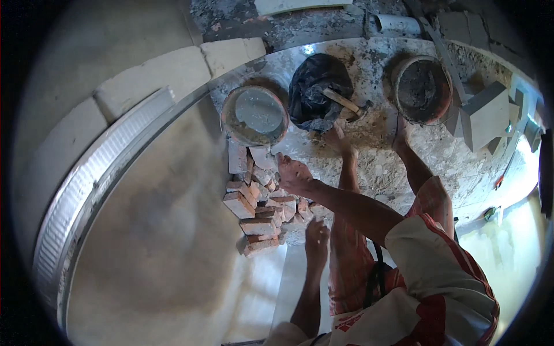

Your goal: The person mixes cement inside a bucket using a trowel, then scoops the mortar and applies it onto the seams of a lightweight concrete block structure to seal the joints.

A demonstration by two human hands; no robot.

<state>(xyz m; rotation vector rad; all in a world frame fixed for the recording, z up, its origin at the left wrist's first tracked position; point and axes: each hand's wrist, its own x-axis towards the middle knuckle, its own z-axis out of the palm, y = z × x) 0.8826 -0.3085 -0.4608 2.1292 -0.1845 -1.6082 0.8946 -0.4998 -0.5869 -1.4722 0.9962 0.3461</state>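
My right hand [293, 173] is closed at the left of my feet, just below a bucket of grey watery mix [254, 109]; what it grips is unclear, with a pale piece [261, 157] beside its fingertips. My left hand [317, 236] hangs lower, fingers loosely apart, beside the pile of broken red bricks [257, 225]. A black bag or cloth [311, 81] with a wooden-handled hammer [340, 100] on it lies beyond my bare feet. A second bucket with dark mortar [421, 89] stands to the right.
A curved ledge of pale blocks [150, 75] and a ribbed metal strip [104, 161] border the left floor. Grey boxy blocks [479, 115] stand at the right. A pipe [395, 24] lies beyond the dirty work surface [381, 167]. Small tools [499, 182] lie at the right.
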